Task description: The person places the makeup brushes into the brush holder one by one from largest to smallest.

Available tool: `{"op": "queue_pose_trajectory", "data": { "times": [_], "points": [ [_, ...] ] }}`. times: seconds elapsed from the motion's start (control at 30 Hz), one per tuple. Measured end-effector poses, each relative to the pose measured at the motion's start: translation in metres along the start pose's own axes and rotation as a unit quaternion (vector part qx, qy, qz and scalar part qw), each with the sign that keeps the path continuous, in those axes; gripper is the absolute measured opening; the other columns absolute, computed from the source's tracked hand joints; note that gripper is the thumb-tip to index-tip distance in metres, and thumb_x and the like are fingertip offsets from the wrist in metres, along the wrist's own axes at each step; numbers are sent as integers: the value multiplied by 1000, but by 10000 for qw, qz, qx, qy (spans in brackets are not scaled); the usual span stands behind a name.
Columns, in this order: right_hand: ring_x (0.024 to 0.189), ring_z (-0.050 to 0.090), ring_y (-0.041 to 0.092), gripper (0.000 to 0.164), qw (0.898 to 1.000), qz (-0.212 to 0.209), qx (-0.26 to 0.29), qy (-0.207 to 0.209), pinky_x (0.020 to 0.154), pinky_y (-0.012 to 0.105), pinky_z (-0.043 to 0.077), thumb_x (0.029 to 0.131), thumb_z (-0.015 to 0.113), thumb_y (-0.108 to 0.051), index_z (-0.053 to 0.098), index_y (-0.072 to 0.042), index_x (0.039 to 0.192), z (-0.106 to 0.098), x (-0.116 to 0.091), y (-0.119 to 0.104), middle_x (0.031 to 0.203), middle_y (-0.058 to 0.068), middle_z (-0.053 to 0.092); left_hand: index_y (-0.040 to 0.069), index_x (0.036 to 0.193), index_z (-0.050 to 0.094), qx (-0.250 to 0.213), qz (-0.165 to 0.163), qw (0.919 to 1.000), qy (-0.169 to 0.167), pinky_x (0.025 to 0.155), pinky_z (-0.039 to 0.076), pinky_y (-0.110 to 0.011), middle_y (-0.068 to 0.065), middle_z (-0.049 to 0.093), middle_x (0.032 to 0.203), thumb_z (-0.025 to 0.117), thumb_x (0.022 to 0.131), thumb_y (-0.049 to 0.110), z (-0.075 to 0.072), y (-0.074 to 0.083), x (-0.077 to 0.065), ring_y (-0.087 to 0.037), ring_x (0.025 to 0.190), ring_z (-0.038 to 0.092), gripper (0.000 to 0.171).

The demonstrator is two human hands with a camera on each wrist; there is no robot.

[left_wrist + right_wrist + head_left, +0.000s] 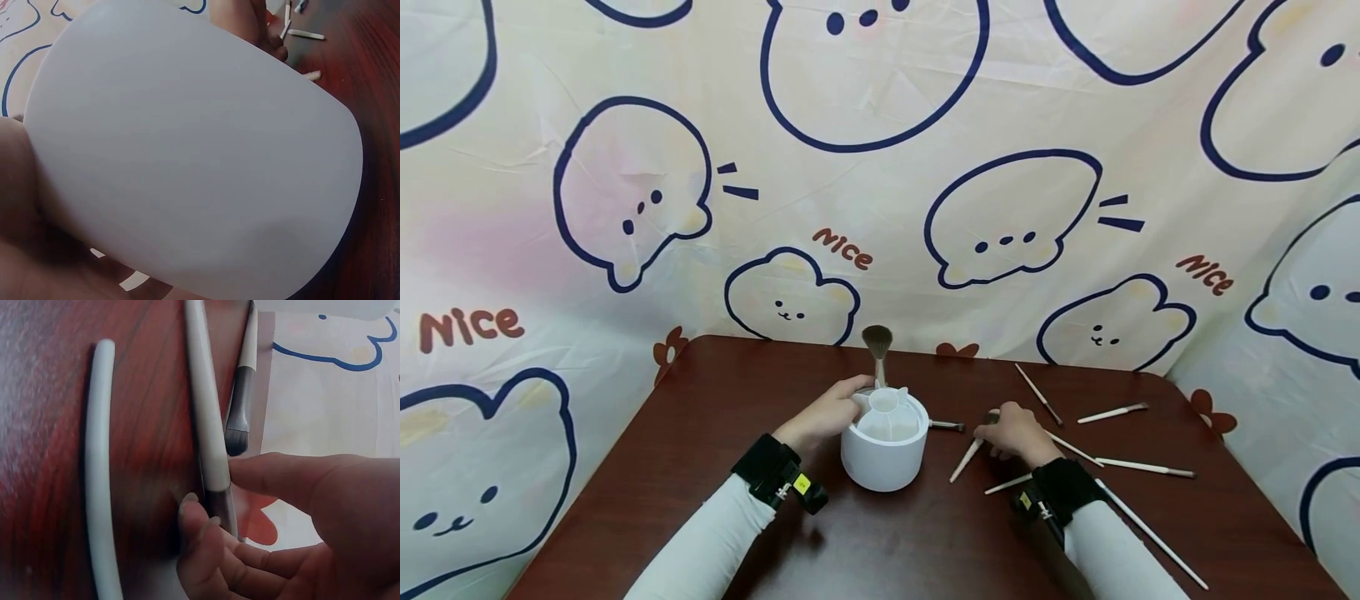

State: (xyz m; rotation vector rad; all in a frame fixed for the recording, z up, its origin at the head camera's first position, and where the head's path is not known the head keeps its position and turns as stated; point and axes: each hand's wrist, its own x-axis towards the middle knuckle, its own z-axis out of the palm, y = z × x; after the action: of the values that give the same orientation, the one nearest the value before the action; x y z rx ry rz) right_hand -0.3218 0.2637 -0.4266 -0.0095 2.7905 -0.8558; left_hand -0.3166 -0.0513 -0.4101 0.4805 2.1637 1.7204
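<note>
My left hand (826,418) grips a white round brush holder (883,460) by its left side; the holder's smooth outer wall (194,144) fills most of the left wrist view. One large fluffy makeup brush (877,342) stands in the holder with its bristles up. To the right, my right hand (1017,433) pinches a pale-handled makeup brush (209,419) near its dark metal collar, between thumb and fingers. That brush slants low over the table, and its bristles are hidden by the hand.
Several other makeup brushes lie scattered on the right of the dark red table (760,383), including a flat-tipped brush (946,426) by the holder, a short one (1112,413) and a long handle (1153,533). Behind the table hangs a printed cloth (880,200).
</note>
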Motion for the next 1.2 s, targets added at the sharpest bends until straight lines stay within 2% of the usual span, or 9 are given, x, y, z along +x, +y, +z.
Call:
{"op": "queue_pose_trajectory", "data": {
  "times": [0.17,0.37,0.47,0.6,0.77,0.9,1.03,1.13,1.2],
  "points": [
    [60,58,26,17,9981,-149,583,126,59,37,51,87,62,-15,61,3,86,4,2,4,68,15,61,9,137,42,-12,78,10000,39,102,26,-53,-7,45,135,33,82,-7,-1,-1,2,-23,119,38,57],
    [58,56,28,23,9962,-124,836,197,57,37,48,86,62,-16,62,3,73,2,4,7,63,15,62,10,134,45,85,-51,9999,87,101,28,-53,-6,48,132,33,81,-7,0,-4,5,-22,116,41,57],
    [61,55,28,26,9944,-292,997,191,54,35,43,89,58,-18,63,3,74,-11,-2,2,67,15,63,11,133,45,147,-103,9998,93,101,29,-53,-5,49,130,34,82,-6,3,-5,6,-21,116,42,55],
    [56,49,23,27,9877,-926,1217,332,49,32,37,94,55,-23,63,1,86,-36,-11,-23,72,15,60,10,133,46,253,-61,9996,141,100,30,-52,-5,50,129,36,83,-5,5,-4,4,-21,116,42,53],
    [50,52,25,26,9657,-1834,1709,672,41,33,45,94,56,-26,59,-1,96,-56,-18,-67,78,16,59,9,133,46,282,-53,9994,200,101,28,-53,-6,49,130,36,83,-5,3,2,-1,-23,116,42,53],
    [67,62,29,22,9324,-2660,2189,1092,52,37,53,92,59,-17,58,3,100,-58,-31,-105,89,23,64,11,132,47,284,-107,9993,223,101,28,-54,-4,50,128,35,84,-4,1,0,2,-23,115,42,51],
    [68,63,25,18,9034,-3155,2482,1507,54,34,53,90,60,-9,57,7,99,-49,-36,-129,87,25,65,11,132,47,299,-88,9993,228,100,28,-54,-4,51,127,36,83,-4,1,1,2,-22,114,42,52],
    [63,62,27,15,8940,-3324,2538,1606,53,34,53,89,62,-8,58,4,96,-38,-29,-131,81,22,66,11,133,46,309,-15,9993,193,101,28,-52,-4,50,128,36,82,-5,2,1,3,-21,115,42,54],
    [58,60,28,14,8963,-3338,2441,1601,51,33,52,89,62,-11,59,1,96,-29,-21,-128,78,18,67,10,134,45,334,30,9993,175,101,29,-51,-4,50,129,36,82,-5,2,1,4,-20,116,42,54]
  ]
}}
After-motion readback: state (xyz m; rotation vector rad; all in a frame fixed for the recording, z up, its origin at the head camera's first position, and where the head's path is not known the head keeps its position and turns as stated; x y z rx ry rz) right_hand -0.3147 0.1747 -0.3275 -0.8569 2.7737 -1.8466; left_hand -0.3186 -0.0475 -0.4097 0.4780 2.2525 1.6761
